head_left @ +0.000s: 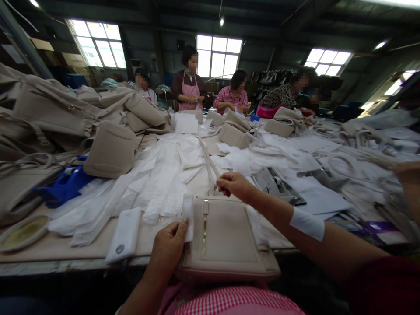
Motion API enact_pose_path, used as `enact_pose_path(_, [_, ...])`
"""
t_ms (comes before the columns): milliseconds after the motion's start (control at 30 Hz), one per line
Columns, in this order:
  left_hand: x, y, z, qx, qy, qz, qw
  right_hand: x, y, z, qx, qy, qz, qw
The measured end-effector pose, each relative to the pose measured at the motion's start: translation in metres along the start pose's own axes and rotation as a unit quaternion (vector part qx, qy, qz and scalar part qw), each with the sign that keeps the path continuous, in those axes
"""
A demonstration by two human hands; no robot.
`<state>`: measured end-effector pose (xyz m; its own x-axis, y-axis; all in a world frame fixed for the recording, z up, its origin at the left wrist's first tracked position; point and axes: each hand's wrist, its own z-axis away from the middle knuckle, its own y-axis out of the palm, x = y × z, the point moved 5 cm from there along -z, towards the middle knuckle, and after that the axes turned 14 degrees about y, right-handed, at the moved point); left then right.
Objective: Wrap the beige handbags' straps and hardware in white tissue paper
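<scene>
At the tabletop's near edge, a beige bag lies with its gold zipper running away lengthwise; the left hand, nearer, pinches a white wrap beside it; the right hand curls closed beyond its far edge, its grip unclear.

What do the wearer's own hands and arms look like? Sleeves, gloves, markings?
Left hand and right hand: both ungloved. Right forearm: pale, roughly rectangular patch on it; dark red sleeve farther up. Left sleeve can't be made out.
</scene>
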<state>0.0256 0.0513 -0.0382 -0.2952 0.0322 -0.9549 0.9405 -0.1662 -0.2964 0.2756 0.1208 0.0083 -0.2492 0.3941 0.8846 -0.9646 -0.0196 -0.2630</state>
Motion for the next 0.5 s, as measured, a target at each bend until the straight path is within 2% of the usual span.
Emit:
enact_pose_path(100, [0.010,-0.004,-0.005,0.007,0.033,-0.090,0.995,-0.013,-0.044,-0.043,-0.042,0.075,-0.010,0.996])
enact_pose_path(200, [0.023,-0.002,-0.008,0.011,0.022,-0.088,0.996,-0.041,-0.059,-0.079,-0.049,0.152,-0.004,0.987])
enact_pose_path(267, [0.028,0.000,-0.009,0.014,0.009,-0.064,0.998,-0.058,-0.052,-0.099,-0.037,0.192,-0.004,0.981])
enact_pose_path(333, [0.030,0.002,-0.010,0.013,0.003,-0.041,0.999,-0.064,-0.038,-0.117,-0.020,0.209,-0.008,0.978])
enact_pose_path(500, [0.028,0.003,-0.009,-0.024,0.010,-0.025,0.999,-0.047,-0.004,-0.150,0.025,0.215,0.002,0.976])
